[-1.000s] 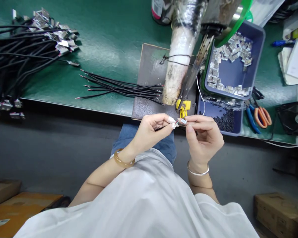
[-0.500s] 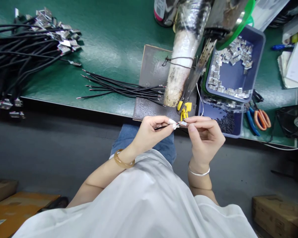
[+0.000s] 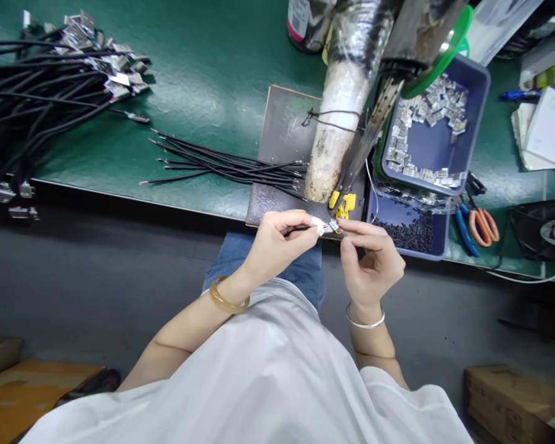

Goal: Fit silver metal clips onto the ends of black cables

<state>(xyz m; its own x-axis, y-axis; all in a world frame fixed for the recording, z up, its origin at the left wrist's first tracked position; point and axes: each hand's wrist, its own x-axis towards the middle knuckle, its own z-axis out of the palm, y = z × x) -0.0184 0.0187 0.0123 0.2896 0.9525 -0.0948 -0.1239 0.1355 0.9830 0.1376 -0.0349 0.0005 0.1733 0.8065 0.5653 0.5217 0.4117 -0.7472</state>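
Over the bench's front edge, my left hand (image 3: pixel 287 237) pinches the end of a black cable, its thumb and a finger wrapped in white at the tips. A small silvery metal connector (image 3: pixel 334 226) sits at the cable's end between my two hands. My right hand (image 3: pixel 372 256) is closed in a pinch at the connector's right side; its fingertips partly hide what they grip. Just behind the connector are yellow clips (image 3: pixel 343 203) below a slanting metal tool (image 3: pixel 356 154). Several loose black cables (image 3: pixel 213 163) with stripped ends lie to the left.
A large bundle of black cables (image 3: pixel 41 92) with metal connectors lies at left. Metal shells fill part of a blue-grey bin (image 3: pixel 478 111), above a lower bin of small black pieces (image 3: pixel 411 231). Orange-and-blue pliers (image 3: pixel 483 227) lie at right. A white wrapped cylinder (image 3: pixel 335 129) leans over a grey board (image 3: pixel 282 135).
Both hands have shifted slightly left with the cable and connector. The connector has turned a little and sits just beyond my right fingertips. The whole view has moved slightly.
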